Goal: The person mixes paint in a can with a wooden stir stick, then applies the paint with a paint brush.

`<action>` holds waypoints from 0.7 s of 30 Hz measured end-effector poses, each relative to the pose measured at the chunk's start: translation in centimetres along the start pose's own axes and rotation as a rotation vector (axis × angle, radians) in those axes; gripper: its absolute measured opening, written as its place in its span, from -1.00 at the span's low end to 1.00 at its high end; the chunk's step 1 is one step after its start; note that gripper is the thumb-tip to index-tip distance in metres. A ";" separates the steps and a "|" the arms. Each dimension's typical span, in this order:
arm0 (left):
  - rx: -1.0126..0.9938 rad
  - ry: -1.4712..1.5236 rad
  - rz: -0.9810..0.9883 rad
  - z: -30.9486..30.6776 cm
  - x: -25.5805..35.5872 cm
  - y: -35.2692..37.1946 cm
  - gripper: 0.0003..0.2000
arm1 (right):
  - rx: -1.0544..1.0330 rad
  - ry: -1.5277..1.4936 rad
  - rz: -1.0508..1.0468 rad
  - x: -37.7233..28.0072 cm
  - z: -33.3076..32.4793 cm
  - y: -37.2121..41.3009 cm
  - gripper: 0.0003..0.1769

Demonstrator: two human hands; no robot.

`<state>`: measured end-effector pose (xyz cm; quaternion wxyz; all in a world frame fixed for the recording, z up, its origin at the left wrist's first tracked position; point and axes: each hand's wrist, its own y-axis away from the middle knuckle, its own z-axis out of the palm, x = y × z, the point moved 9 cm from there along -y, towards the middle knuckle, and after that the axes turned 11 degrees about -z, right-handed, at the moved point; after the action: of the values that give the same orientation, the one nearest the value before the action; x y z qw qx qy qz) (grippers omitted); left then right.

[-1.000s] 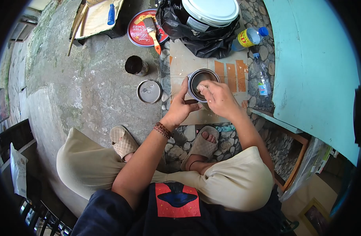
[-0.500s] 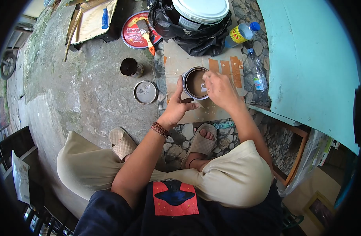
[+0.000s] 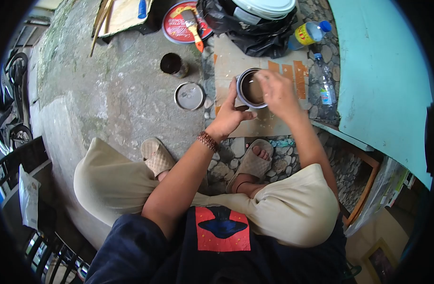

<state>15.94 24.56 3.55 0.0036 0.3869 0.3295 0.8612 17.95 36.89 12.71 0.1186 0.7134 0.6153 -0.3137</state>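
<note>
An open can of brown paint (image 3: 253, 89) stands on a cardboard sheet (image 3: 229, 59). My left hand (image 3: 229, 113) cups the can's left and lower side, thumb toward me. My right hand (image 3: 277, 92) is over the can's right rim with its fingers closed together; what they hold is hidden. A round metal lid (image 3: 189, 96) lies on the concrete to the left of the can, and a dark, open empty-looking tin (image 3: 173, 65) stands just beyond it.
A brush (image 3: 193, 29) lies on a red cookie-tin lid (image 3: 175, 27). A black bag (image 3: 255, 40) surrounds a white bucket (image 3: 269, 5). Two plastic bottles (image 3: 309, 34) (image 3: 326, 85) are at the right, beside a turquoise panel (image 3: 382, 71). A paint tray (image 3: 122, 19) lies at the upper left.
The whole view has shifted, so things appear farther right and higher. My right hand has moved slightly over the can, and the pale item seen by its fingers earlier no longer shows.
</note>
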 end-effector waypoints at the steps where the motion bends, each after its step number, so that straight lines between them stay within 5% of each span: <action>1: 0.023 -0.009 0.007 -0.3 -0.1 -0.2 0.10 | -0.003 0.074 0.050 0.5 -0.5 0.5 -0.78; 3: 0.058 -0.280 0.013 -1.2 -0.8 -0.8 0.12 | -0.114 0.038 0.110 0.2 0.4 1.2 -0.80; 6: 0.045 -0.159 0.063 -1.0 -0.6 -1.0 0.14 | -0.173 -0.201 0.073 -1.5 2.1 0.4 -0.81; 9: 0.086 -0.258 0.110 -1.2 -0.7 -1.0 0.17 | 0.014 0.059 0.023 0.1 -0.1 -0.1 -0.79; 13: 0.081 -0.260 0.053 -1.7 -1.6 -1.9 0.18 | -0.160 0.026 0.055 0.1 1.1 0.6 -0.78; 15: 0.032 -0.124 0.102 -1.4 -1.7 -1.8 0.26 | -0.204 -0.245 0.221 0.5 2.9 1.1 -0.76; 17: 0.069 -0.211 0.101 -1.7 -1.1 -1.1 0.28 | 0.035 -0.144 0.045 0.4 1.0 0.4 -0.73; 19: 0.148 -0.396 0.108 -1.5 -0.2 -0.7 0.22 | -0.048 0.160 0.079 1.6 -0.1 0.6 -0.70; 21: 0.156 -0.413 0.076 -1.8 -0.5 -0.7 0.21 | -0.118 0.033 0.101 1.4 0.9 1.6 -0.69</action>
<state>14.90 23.91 1.93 0.0087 0.5663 0.3728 0.7351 19.23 37.20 10.87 0.1659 0.7404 0.5976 -0.2590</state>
